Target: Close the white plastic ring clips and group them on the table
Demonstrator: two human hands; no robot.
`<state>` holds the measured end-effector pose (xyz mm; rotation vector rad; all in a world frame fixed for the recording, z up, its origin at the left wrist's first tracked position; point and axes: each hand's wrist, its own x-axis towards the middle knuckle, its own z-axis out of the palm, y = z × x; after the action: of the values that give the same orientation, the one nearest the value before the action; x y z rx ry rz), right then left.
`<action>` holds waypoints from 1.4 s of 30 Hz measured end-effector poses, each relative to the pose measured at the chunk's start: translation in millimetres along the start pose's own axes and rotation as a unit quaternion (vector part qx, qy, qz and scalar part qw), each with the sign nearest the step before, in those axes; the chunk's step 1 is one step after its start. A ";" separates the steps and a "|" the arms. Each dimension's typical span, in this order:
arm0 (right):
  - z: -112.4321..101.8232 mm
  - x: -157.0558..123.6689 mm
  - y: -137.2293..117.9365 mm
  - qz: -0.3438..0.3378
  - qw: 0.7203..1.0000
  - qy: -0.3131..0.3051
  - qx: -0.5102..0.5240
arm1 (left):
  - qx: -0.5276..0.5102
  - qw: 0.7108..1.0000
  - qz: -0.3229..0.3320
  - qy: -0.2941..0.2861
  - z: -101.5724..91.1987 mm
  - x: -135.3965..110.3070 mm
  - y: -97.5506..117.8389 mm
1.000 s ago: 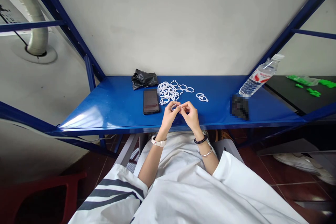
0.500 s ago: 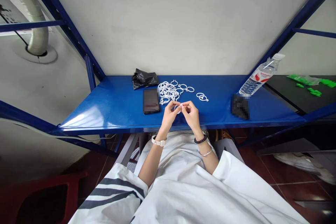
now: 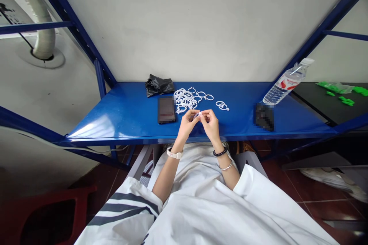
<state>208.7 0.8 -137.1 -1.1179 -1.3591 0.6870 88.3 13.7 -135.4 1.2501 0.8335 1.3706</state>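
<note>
Both my hands meet above the front part of the blue table, fingertips close together. My left hand pinches a small white plastic ring, mostly hidden by the fingers. On its other side my right hand grips the same ring between thumb and fingers. Just beyond my hands lies a heap of white plastic rings with small eyelets. Two overlapping rings rest apart from the heap, to the right.
A dark phone-like slab lies left of my hands, with a crumpled black bag behind it. To the right stand a water bottle and a blurred black object. Green pieces lie on a dark neighbouring table.
My fingers have shifted slightly around the white ring, and less of it shows now. The other things stay put; the view has moved a little.
</note>
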 end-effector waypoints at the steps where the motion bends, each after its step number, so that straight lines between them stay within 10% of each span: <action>1: 0.0 0.1 0.3 -0.001 1.000 0.000 0.001 | 0.004 1.000 0.002 -0.002 -0.2 0.0 0.1; 42: -0.9 0.2 2.0 -0.035 0.999 -0.030 0.017 | 0.010 0.998 0.023 0.058 -0.4 -0.1 -0.7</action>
<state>210.0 1.5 -138.8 -1.0258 -1.4246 0.6948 88.1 13.8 -136.2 1.2214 0.9046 1.4867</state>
